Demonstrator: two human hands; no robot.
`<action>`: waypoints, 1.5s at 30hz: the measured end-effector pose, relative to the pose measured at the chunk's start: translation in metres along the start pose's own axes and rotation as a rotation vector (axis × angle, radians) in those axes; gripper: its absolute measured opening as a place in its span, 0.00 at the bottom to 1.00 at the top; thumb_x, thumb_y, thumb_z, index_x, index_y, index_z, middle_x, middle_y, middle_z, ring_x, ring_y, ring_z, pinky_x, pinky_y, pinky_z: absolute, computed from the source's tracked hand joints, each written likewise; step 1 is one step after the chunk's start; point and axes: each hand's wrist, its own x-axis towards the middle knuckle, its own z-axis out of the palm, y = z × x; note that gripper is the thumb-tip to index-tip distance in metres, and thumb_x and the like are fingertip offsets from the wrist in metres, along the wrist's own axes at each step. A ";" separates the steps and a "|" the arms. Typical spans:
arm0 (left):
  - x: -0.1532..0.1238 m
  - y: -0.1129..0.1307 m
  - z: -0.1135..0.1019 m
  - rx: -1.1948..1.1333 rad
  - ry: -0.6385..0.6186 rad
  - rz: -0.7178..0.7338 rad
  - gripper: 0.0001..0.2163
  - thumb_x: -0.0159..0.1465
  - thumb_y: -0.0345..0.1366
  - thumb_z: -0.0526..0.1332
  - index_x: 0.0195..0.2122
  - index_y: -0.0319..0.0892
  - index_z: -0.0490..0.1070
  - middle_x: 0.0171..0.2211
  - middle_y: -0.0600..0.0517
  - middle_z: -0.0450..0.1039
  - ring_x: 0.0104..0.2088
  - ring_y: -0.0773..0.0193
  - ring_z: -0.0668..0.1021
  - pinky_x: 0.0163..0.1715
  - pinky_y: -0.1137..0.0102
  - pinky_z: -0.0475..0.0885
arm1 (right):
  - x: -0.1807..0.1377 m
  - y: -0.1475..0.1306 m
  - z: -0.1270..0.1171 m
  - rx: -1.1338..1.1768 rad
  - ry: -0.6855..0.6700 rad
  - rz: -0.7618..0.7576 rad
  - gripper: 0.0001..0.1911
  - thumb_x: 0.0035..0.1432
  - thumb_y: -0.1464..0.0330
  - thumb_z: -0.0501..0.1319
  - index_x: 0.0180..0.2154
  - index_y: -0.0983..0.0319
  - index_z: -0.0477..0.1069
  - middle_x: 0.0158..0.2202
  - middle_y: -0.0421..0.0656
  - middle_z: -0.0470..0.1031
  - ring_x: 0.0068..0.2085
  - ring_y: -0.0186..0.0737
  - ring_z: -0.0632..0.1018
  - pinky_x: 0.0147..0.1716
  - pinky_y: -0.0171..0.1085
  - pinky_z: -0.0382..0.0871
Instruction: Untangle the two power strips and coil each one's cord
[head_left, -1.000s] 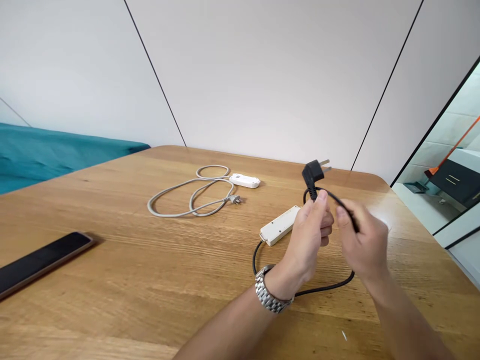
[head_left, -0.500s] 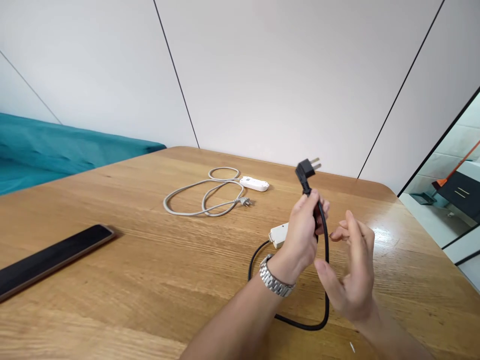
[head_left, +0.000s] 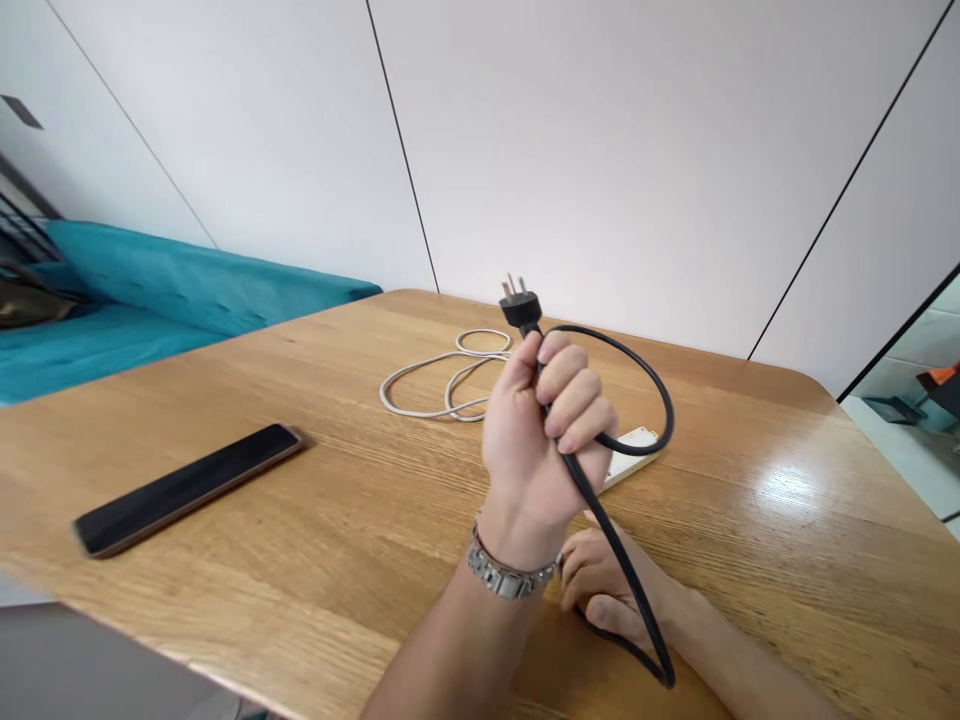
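Note:
My left hand (head_left: 544,435), with a metal watch on the wrist, is raised above the wooden table (head_left: 337,540) and closed in a fist round a black cord (head_left: 652,385) just below its black plug (head_left: 520,305), prongs pointing up. The cord arcs right to a white power strip (head_left: 636,447) lying behind the hand. Another length runs down from the fist across my right hand (head_left: 600,590), which lies low on the table with curled fingers inside the cord's lower loop. Part of that hand is hidden by my left wrist.
A coiled grey cord (head_left: 442,385) lies on the table behind my left hand. A dark phone (head_left: 187,487) rests flat at the left. A teal sofa (head_left: 187,290) stands beyond the table's left edge, with white wall panels behind.
My left hand turned the plug from sideways to upright and closed into a full fist. My right hand dropped from mid-air to the table, drawing the cord into a loop. The view shifted left.

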 end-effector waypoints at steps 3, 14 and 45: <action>0.008 0.019 -0.005 -0.019 -0.032 0.129 0.17 0.72 0.33 0.44 0.24 0.44 0.47 0.13 0.62 0.48 0.10 0.75 0.50 0.08 0.81 0.48 | -0.002 -0.004 -0.013 0.231 0.096 0.039 0.39 0.63 0.42 0.34 0.23 0.58 0.69 0.31 0.46 0.77 0.46 0.45 0.73 0.58 0.49 0.56; 0.022 0.082 -0.025 0.026 0.062 0.438 0.19 0.73 0.36 0.38 0.22 0.43 0.43 0.12 0.61 0.40 0.10 0.77 0.48 0.09 0.81 0.46 | -0.025 0.007 -0.057 0.924 0.341 0.241 0.29 0.60 0.49 0.58 0.16 0.60 0.61 0.14 0.34 0.57 0.18 0.30 0.59 0.27 0.36 0.61; 0.045 0.018 -0.034 0.629 0.036 -0.056 0.12 0.68 0.38 0.57 0.27 0.41 0.63 0.15 0.63 0.47 0.11 0.77 0.49 0.10 0.82 0.45 | -0.068 -0.027 -0.158 0.628 0.343 0.454 0.27 0.57 0.49 0.61 0.18 0.62 0.66 0.16 0.34 0.55 0.16 0.27 0.55 0.16 0.32 0.44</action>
